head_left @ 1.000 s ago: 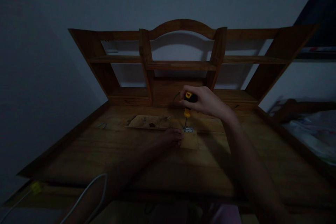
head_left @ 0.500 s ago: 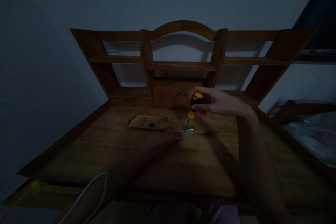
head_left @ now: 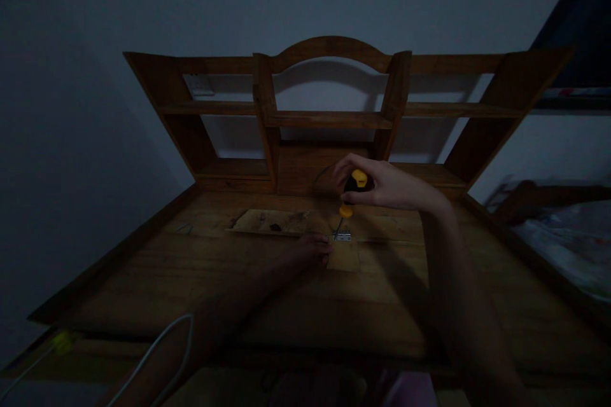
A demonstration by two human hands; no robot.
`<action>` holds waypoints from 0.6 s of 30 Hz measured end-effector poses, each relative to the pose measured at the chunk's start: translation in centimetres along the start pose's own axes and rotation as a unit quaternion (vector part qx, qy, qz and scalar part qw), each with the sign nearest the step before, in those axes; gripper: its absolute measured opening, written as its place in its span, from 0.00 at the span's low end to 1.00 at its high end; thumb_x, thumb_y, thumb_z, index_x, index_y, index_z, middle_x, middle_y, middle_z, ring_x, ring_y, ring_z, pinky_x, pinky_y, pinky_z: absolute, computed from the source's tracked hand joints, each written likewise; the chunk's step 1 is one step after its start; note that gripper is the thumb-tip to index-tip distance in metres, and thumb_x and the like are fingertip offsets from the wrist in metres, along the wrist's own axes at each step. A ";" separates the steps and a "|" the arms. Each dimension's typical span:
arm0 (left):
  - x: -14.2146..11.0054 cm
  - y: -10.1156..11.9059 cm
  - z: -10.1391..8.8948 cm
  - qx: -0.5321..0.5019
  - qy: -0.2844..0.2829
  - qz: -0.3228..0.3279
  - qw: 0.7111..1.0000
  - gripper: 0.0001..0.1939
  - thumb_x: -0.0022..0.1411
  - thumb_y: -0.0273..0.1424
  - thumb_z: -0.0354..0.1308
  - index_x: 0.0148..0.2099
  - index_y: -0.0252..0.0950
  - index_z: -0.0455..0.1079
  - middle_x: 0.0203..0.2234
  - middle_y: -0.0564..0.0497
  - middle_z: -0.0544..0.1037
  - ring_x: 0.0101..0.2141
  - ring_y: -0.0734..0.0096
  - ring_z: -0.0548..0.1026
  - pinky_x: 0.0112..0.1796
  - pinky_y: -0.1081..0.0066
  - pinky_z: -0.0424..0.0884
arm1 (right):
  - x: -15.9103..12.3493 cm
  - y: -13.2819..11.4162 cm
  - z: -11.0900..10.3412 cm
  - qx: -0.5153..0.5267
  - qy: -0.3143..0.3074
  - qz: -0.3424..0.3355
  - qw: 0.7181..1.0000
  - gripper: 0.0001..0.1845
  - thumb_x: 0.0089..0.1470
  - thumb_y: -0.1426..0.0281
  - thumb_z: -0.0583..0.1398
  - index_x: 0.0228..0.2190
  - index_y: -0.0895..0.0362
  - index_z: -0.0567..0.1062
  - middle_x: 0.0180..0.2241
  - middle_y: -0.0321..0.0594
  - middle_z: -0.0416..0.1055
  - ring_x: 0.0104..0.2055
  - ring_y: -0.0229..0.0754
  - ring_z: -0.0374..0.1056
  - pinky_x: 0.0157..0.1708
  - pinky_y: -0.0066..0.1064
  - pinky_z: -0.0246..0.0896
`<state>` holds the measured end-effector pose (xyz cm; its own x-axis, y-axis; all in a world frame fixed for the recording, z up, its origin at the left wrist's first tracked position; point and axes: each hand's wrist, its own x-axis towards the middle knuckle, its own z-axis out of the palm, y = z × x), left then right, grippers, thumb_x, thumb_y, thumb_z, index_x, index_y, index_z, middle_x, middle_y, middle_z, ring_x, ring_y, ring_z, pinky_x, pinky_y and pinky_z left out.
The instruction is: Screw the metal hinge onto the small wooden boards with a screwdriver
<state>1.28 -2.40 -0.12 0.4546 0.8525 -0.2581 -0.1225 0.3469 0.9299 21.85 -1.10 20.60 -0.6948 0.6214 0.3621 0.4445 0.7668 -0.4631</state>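
A screwdriver [head_left: 359,179] with a yellow-and-black handle leans in my right hand [head_left: 384,186]. Its thumb and bent fingers are round the handle, and the shaft slants down to the left. The tip meets the left end of a small silver hinge [head_left: 342,236]; the screw head under it is too small to make out. The hinge lies along the back edge of a small square wooden board [head_left: 344,257]. My left hand [head_left: 314,248] rests low on the desktop, its curled fingers pressed together at the board's left edge beside the hinge.
The wooden desktop [head_left: 191,280] has a rough, broken strip of wood [head_left: 267,221] left of the hinge. Behind stands a wooden shelf unit [head_left: 329,119] against the wall. A white cable [head_left: 165,337] loops over my left forearm. The light is dim.
My right-hand fingers have spread and shifted left around the screwdriver handle, which has turned a little. The tip stays on the hinge. My left hand holds its place.
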 end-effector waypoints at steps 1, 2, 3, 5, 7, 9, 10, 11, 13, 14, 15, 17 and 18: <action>0.1 0.0 0.0 -0.001 -0.002 -0.002 1.000 0.11 0.51 0.32 0.67 0.32 0.32 0.69 0.18 0.54 0.70 0.17 0.78 0.65 0.21 0.75 0.57 | 0.0 -0.2 0.1 0.006 -0.013 -0.007 1.000 0.18 0.52 0.63 0.65 0.44 0.51 0.71 0.42 0.36 0.75 0.42 0.43 0.70 0.42 0.33 0.61; 0.1 -0.1 -0.1 0.000 -0.003 -0.005 1.000 0.11 0.51 0.32 0.67 0.31 0.32 0.69 0.17 0.54 0.70 0.17 0.78 0.66 0.21 0.75 0.58 | 0.1 -0.5 0.2 0.003 -0.017 -0.011 1.000 0.17 0.52 0.61 0.65 0.42 0.52 0.72 0.41 0.35 0.75 0.42 0.43 0.70 0.41 0.33 0.60; 0.2 0.0 -0.1 -0.001 0.000 -0.008 1.000 0.11 0.51 0.32 0.67 0.31 0.33 0.68 0.17 0.55 0.69 0.17 0.77 0.66 0.21 0.75 0.58 | 0.2 -0.7 0.5 -0.007 -0.014 -0.013 1.000 0.16 0.52 0.59 0.65 0.41 0.52 0.73 0.39 0.35 0.75 0.41 0.43 0.70 0.41 0.33 0.60; 0.1 0.1 0.0 -0.005 0.013 -0.011 1.000 0.11 0.50 0.31 0.67 0.30 0.33 0.68 0.16 0.55 0.69 0.16 0.77 0.66 0.21 0.75 0.58 | 0.4 -1.3 1.0 -0.031 0.004 -0.010 0.999 0.16 0.52 0.56 0.65 0.38 0.53 0.74 0.37 0.35 0.75 0.39 0.43 0.69 0.39 0.32 0.58; -0.1 0.3 0.2 -0.004 0.017 -0.014 1.000 0.10 0.51 0.30 0.67 0.30 0.33 0.68 0.16 0.55 0.69 0.17 0.77 0.66 0.21 0.75 0.58 | 0.7 -1.8 1.6 -0.046 0.019 -0.007 0.999 0.17 0.52 0.54 0.65 0.38 0.53 0.74 0.35 0.36 0.75 0.37 0.42 0.69 0.37 0.32 0.57; -0.3 0.4 0.2 0.001 0.009 -0.015 1.000 0.09 0.52 0.31 0.66 0.31 0.32 0.70 0.17 0.55 0.69 0.17 0.78 0.67 0.21 0.75 0.58 | 0.9 -2.1 2.0 -0.048 0.028 -0.008 0.998 0.17 0.52 0.55 0.65 0.37 0.53 0.74 0.35 0.36 0.74 0.35 0.41 0.68 0.35 0.31 0.56; -0.4 0.5 0.2 0.004 0.001 -0.014 1.000 0.09 0.53 0.31 0.66 0.32 0.32 0.71 0.17 0.54 0.70 0.18 0.78 0.67 0.22 0.76 0.58 | 1.0 -2.2 2.2 -0.046 0.030 -0.009 0.998 0.17 0.53 0.55 0.64 0.37 0.54 0.74 0.34 0.36 0.74 0.35 0.41 0.68 0.34 0.30 0.55; -0.4 0.4 0.1 0.004 -0.004 -0.013 1.000 0.09 0.53 0.31 0.66 0.32 0.31 0.71 0.18 0.54 0.70 0.18 0.78 0.67 0.22 0.76 0.59 | 1.1 -2.2 2.3 -0.044 0.031 -0.009 0.999 0.17 0.54 0.54 0.64 0.36 0.54 0.73 0.33 0.36 0.74 0.34 0.40 0.67 0.33 0.30 0.54; -0.3 0.3 0.0 0.002 -0.001 -0.015 1.000 0.09 0.53 0.31 0.67 0.33 0.32 0.71 0.18 0.54 0.71 0.19 0.77 0.67 0.22 0.76 0.59 | 1.2 -2.2 2.4 -0.047 0.035 -0.005 0.998 0.17 0.55 0.53 0.63 0.35 0.54 0.72 0.31 0.35 0.73 0.32 0.39 0.66 0.31 0.29 0.53; -0.2 0.2 -0.1 0.002 0.003 -0.018 1.000 0.09 0.52 0.31 0.67 0.34 0.32 0.71 0.18 0.54 0.71 0.18 0.77 0.67 0.22 0.76 0.59 | 1.2 -2.2 2.5 -0.051 0.039 -0.004 0.998 0.18 0.55 0.52 0.62 0.34 0.54 0.71 0.31 0.35 0.72 0.32 0.39 0.66 0.31 0.29 0.52; -0.1 0.1 -0.2 0.002 0.010 -0.021 1.000 0.10 0.52 0.31 0.67 0.34 0.33 0.71 0.18 0.55 0.70 0.18 0.77 0.67 0.21 0.75 0.59 | 1.2 -2.2 2.5 -0.057 0.045 -0.005 0.997 0.19 0.55 0.51 0.62 0.33 0.54 0.70 0.30 0.34 0.72 0.31 0.39 0.66 0.31 0.29 0.52; 0.1 0.0 -0.2 0.001 0.016 -0.024 1.000 0.09 0.51 0.31 0.67 0.33 0.33 0.71 0.18 0.55 0.70 0.18 0.77 0.67 0.22 0.75 0.59 | 1.1 -2.2 2.4 -0.068 0.061 -0.008 0.996 0.20 0.55 0.51 0.62 0.32 0.55 0.69 0.29 0.34 0.70 0.31 0.39 0.65 0.30 0.29 0.51; 0.1 -0.1 -0.2 -0.002 0.015 -0.022 1.000 0.09 0.51 0.30 0.67 0.33 0.34 0.70 0.18 0.55 0.70 0.18 0.77 0.68 0.22 0.75 0.60 | 1.1 -2.3 2.2 -0.074 0.071 -0.009 0.995 0.20 0.55 0.50 0.62 0.31 0.55 0.68 0.28 0.34 0.69 0.30 0.38 0.65 0.30 0.29 0.51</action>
<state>1.15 -2.25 -0.30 0.4324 0.8477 -0.3074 -0.1067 0.3866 0.9160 18.82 -2.56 20.24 -0.6216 0.6160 0.4839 0.5189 0.7866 -0.3348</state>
